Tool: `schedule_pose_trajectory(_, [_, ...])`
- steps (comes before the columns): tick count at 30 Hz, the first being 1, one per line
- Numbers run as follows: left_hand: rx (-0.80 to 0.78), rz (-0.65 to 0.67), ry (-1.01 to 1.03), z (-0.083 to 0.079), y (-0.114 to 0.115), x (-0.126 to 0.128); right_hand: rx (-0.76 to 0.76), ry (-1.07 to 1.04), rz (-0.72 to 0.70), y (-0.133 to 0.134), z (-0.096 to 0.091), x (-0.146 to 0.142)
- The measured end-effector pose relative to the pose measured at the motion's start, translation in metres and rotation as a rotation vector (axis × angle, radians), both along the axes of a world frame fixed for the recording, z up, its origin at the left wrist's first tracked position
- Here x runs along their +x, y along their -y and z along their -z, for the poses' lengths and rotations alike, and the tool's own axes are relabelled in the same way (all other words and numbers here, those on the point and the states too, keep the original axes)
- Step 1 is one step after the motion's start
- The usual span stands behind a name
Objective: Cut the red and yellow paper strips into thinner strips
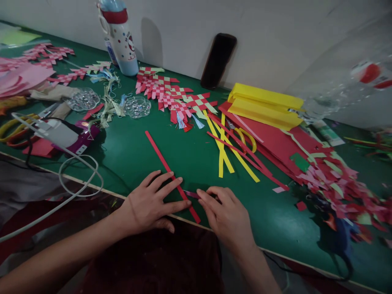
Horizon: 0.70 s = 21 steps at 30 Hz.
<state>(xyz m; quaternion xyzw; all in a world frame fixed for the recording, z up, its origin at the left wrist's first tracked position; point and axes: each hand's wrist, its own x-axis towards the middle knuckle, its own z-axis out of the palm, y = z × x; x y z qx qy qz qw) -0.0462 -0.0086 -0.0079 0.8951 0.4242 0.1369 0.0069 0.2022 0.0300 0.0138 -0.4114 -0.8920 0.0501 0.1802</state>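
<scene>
A long red paper strip (159, 153) lies slantwise on the green table (128, 151), running from mid-table down to the near edge. My left hand (153, 202) lies flat over its lower part with fingers stretched out, pressing it down. My right hand (225, 214) is just right of the strip, its fingertips pinched on a short pink-red piece of strip (192, 194) that points toward the long one. Both hands rest near the table's front edge.
Loose yellow and red strips (232, 151) lie right of centre, with yellow-handled scissors (246, 139) among them. Red and yellow paper sheets (269, 110) and a scrap pile (337, 183) fill the right. Woven paper fish (174, 96), a bottle (121, 36), a dark phone (218, 61), bead dishes (137, 107) and a cable (79, 163) are behind and left.
</scene>
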Motion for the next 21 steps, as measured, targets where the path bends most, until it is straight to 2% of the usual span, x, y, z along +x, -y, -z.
schedule_pose_trajectory(14, [-0.029, 0.002, -0.004, -0.0002, 0.0003, -0.0006, -0.009, -0.007, -0.007, -0.003, -0.0022, -0.0042])
schedule_pose_trajectory(21, [-0.075, 0.008, -0.071, -0.0046, 0.0, -0.0003, 0.017, -0.019, 0.023, 0.0018, 0.0012, -0.0043])
